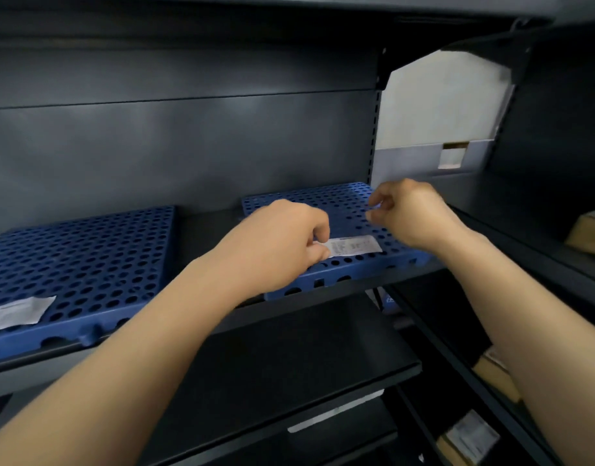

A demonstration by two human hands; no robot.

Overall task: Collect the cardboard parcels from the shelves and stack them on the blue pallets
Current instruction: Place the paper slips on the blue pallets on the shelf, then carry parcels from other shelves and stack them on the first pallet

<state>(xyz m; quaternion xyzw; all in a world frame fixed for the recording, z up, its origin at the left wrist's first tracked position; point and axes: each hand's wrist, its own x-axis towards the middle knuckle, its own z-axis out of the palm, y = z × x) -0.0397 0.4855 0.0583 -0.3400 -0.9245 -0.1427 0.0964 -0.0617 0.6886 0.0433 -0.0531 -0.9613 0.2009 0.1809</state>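
Two blue perforated pallets lie on a dark shelf: one at the left point(87, 257) and one in the middle point(343, 210). My left hand point(276, 243) rests on the middle pallet and pinches the left end of a white paper label point(355, 245) lying on it. My right hand point(410, 213) hovers over the same pallet's right side, fingers curled and slightly apart, holding nothing. Cardboard parcels sit on the shelves at the right: one at the edge point(590, 233) and others lower down point(494, 375). No parcel is on either pallet.
A second white label point(17, 312) lies on the left pallet. A pale box point(440, 109) stands behind the upright at the right. Dark shelves point(289, 358) run below, one with a white strip on its edge.
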